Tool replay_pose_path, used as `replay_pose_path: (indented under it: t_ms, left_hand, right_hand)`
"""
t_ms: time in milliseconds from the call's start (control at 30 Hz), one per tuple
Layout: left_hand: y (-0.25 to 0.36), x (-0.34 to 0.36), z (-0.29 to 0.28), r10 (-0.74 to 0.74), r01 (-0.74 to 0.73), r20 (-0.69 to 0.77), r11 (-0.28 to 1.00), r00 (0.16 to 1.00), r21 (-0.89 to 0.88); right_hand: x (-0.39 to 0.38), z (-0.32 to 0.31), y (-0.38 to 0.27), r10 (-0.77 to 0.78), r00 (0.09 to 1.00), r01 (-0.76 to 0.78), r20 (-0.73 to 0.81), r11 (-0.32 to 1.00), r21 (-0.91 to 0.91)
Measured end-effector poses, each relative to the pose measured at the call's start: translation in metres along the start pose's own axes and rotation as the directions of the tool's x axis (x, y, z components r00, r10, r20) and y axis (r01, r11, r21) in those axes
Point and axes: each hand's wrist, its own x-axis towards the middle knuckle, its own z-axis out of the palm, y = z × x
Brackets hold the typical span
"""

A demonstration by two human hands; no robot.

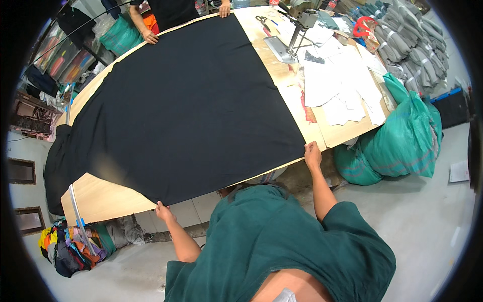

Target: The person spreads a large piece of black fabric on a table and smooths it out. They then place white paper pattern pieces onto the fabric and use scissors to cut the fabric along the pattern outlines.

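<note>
A large black fabric point(191, 105) lies spread across a pale wooden table point(108, 201), with its far-left part hanging over the table's left end. My left hand point(163, 211) is closed on the fabric's near edge, left of my body. At the near right corner of the cloth, my right hand point(313, 155) pinches the fabric with the arm stretched forward. Slight wrinkles run over the cloth. Across the table, a co-worker's one hand point(150, 36) rests at the fabric's far edge, and the other hand point(225, 8) is at its far right corner.
A cloth-cutting machine point(289, 43), scissors point(262, 22) and white paper patterns point(332, 90) lie on the table's right part. Green sacks point(397, 143) and bundled grey cloth point(412, 43) stand at the right. A metal bar point(78, 211) crosses the left end above a garment pile point(75, 246).
</note>
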Motion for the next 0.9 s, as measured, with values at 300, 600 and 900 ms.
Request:
replay_pose_path:
  t_ms: [300, 600, 900]
  left_hand:
    - [-0.003, 0.005, 0.003, -0.003, 0.003, 0.000, 1.000, 1.000, 0.023]
    - [0.018, -0.015, 0.017, 0.022, -0.001, -0.119, 0.984, 0.993, 0.177]
    - [0.020, -0.025, 0.008, -0.004, 0.012, -0.238, 0.999, 0.971, 0.031]
  right_hand:
    - [-0.003, 0.014, 0.017, -0.090, 0.991, 0.096, -0.097, 0.993, 0.061]
    - [-0.013, 0.006, 0.017, -0.192, 0.973, 0.205, -0.126, 0.974, 0.096]
    - [-0.016, -0.008, 0.009, -0.188, 0.963, 0.208, -0.193, 0.975, 0.085]
